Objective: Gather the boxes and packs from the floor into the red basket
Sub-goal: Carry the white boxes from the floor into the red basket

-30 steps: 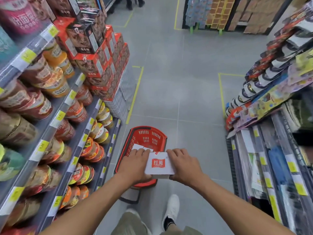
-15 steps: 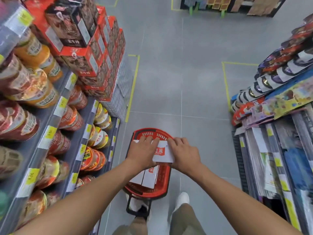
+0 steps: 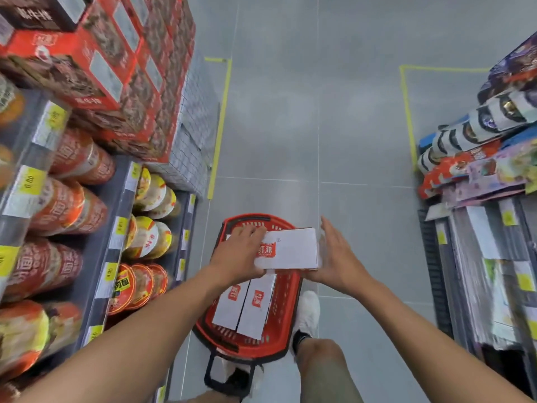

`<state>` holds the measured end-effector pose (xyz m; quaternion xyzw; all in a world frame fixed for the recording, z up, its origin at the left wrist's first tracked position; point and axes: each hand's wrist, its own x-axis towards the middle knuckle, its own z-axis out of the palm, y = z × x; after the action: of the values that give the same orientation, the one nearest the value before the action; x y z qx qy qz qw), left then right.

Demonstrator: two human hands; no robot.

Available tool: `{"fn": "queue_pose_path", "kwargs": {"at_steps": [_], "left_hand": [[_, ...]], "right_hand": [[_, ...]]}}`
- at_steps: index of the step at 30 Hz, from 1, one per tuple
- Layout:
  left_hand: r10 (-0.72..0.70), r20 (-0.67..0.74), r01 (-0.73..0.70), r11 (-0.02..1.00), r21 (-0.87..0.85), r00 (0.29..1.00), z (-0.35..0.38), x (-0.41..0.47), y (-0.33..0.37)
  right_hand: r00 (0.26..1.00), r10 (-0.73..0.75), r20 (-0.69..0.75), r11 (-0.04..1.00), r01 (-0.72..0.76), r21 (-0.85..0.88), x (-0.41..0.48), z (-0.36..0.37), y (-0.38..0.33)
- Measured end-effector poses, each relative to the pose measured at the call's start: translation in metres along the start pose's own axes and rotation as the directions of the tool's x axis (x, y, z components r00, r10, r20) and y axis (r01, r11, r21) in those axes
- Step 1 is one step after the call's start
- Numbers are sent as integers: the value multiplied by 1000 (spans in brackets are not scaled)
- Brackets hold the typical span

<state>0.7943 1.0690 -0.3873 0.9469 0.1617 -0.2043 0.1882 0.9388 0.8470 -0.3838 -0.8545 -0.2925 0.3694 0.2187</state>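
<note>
White box, red "红派" label, gripped by left hand over red basket; right hand open beside.

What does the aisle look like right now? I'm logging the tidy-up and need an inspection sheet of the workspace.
Surface: grey tiled floor, yellow tape lines; no loose packs seen on it.
Job's things: red basket on the floor by the feet, two white boxes lying side by side inside; a third white box with a red logo held above it.
Clutter: nothing seen.
Hands: left hand grips the held box's left end; right hand open at its right end.
Cables: nothing seen.
Surroundings: shelves of instant noodle cups and stacked red cartons on the left, snack packets on the right.
</note>
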Motion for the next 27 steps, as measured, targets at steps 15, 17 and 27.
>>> {"fn": "queue_pose_path", "kwargs": {"at_steps": [15, 17, 27], "left_hand": [[-106, 169, 164, 908, -386, 980, 108, 108, -75], [-128, 186, 202, 860, -468, 974, 118, 116, -77], [-331, 285, 434, 755, -491, 899, 163, 139, -108]], "right_hand": [[999, 35, -3, 999, -35, -23, 117, 82, 64], [999, 50, -21, 996, -52, -79, 130, 96, 57], [984, 176, 26, 970, -169, -175, 203, 181, 43]]}}
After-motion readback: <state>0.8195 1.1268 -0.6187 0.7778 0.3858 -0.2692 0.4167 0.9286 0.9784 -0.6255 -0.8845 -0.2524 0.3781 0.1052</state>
